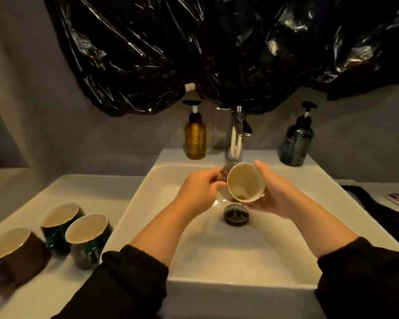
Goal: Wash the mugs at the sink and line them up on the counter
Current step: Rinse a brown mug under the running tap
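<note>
Glossy round mug [244, 183], cream inside, tilts over the smooth white sink [228, 254]; left hand [199, 189] pinches its 9 o'clock side, right hand [274, 194] cups 4 o'clock.

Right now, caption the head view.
Left hand and right hand hold a tilted mug over the sink; three mugs stand on the counter.

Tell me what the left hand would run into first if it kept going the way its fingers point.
The mug, tilted over the sink: the left hand points right at its side, fingers seemingly pinching its dark handle. Just behind it lies the right hand.
</note>
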The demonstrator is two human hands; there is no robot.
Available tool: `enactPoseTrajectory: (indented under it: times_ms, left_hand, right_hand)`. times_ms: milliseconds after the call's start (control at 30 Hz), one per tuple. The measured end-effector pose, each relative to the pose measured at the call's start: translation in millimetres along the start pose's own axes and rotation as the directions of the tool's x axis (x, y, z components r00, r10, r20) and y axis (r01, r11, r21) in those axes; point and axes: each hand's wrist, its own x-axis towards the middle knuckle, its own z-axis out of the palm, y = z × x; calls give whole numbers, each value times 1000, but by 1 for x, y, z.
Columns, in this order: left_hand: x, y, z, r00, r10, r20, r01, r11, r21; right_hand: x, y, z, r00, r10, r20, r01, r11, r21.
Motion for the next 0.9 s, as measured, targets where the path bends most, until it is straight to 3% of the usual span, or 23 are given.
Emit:
enactPoseTrajectory:
  times_ms: [133,300,533,700,900]
  left_hand:
    - [-8,-6,6,980,196,27,-198,978,73]
    - [-4,-19,11,949,316,18,-308,908,283]
    - [1,-26,10,828,559,-26,-457,703,546]
    - [2,-26,9,787,615,46,-478,561,676]
    - [-2,-22,8,713,697,76,-533,469,705]
  right_hand:
    - [1,0,-5,999,-45,-19,45,998,-32]
    - [0,-2,-4,997,-82,8,82,993,-83]
    - [-1,-4,-8,977,-208,47,211,976,-62]
    - [-3,-2,-7,947,-313,69,318,944,-83]
    - [-9,-2,-12,900,-430,78,434,900,-37]
